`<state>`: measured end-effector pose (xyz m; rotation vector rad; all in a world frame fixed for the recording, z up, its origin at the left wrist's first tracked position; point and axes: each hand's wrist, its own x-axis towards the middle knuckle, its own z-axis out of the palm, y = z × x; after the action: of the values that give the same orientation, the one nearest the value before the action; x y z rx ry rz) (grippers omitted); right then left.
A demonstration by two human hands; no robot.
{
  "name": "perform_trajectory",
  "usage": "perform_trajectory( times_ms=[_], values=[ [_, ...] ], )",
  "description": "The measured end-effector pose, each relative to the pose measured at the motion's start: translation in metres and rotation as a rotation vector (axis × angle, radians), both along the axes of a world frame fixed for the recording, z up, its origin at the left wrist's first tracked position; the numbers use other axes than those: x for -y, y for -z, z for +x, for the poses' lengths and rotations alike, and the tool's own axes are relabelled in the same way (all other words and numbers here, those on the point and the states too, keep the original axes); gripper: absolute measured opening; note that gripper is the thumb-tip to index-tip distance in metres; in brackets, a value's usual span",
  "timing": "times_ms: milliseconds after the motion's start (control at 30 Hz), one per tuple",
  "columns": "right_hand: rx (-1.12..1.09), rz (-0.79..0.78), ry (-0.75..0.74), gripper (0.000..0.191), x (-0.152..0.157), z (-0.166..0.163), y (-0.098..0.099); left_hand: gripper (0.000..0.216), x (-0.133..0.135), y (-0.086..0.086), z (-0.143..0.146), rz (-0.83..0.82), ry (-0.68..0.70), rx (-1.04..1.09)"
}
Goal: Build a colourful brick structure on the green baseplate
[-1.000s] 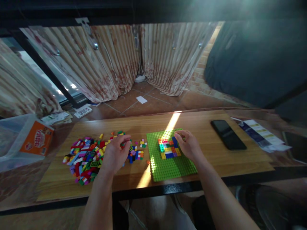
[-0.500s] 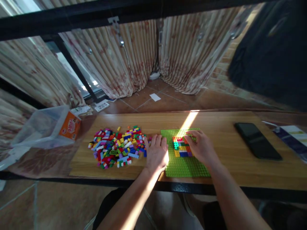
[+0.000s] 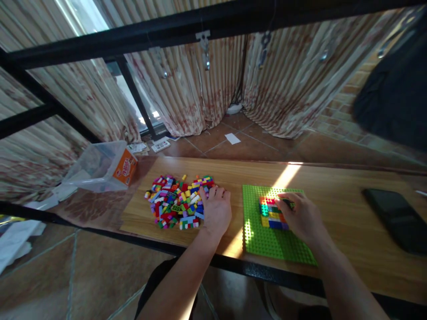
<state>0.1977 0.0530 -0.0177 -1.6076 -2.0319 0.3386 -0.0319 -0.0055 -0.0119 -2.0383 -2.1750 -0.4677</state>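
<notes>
A green studded baseplate [image 3: 263,240] lies on the wooden table [image 3: 333,195]. A small block of coloured bricks [image 3: 271,212] is built on it. My right hand [image 3: 302,215] rests on the right side of that block, fingers curled and pressing on a brick at its top edge. To the left is a heap of loose coloured bricks [image 3: 175,202]. My left hand [image 3: 216,209] lies at the heap's right edge, fingers bent down onto the bricks; what they hold, if anything, is hidden.
A clear plastic tub with an orange label [image 3: 103,166] lies tipped at the table's left end. A black phone [image 3: 396,220] lies flat at the right. Curtains and black frame bars stand behind the table; papers lie on the tiled floor.
My view has swung left and down. My left hand went from the heap to the baseplate's left edge and back to the heap. My right hand stayed on the built block.
</notes>
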Motion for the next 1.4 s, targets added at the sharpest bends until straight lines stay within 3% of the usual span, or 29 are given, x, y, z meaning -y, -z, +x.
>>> perform_trajectory(
  times_ms=[500, 700, 933, 1033, 1400],
  values=[
    [0.0, 0.015, 0.004, 0.032, 0.0, -0.002, -0.004, 0.018, 0.008, -0.015, -0.015, 0.112, -0.059, 0.137],
    [-0.022, 0.013, 0.008, 0.033, 0.001, -0.001, -0.006, 0.022, -0.004, -0.024, -0.051, 0.134, -0.211, 0.201],
    [-0.059, 0.019, 0.012, 0.033, 0.0, -0.001, -0.006, 0.037, -0.027, -0.027, -0.099, -0.033, -0.346, 0.117],
    [-0.06, 0.011, 0.012, 0.033, 0.0, -0.002, -0.006, 0.037, -0.031, -0.026, -0.101, -0.122, -0.383, 0.119],
    [-0.015, 0.016, -0.004, 0.032, 0.0, -0.003, -0.006, 0.03, -0.036, -0.027, -0.101, -0.219, -0.41, 0.242]
  ],
)
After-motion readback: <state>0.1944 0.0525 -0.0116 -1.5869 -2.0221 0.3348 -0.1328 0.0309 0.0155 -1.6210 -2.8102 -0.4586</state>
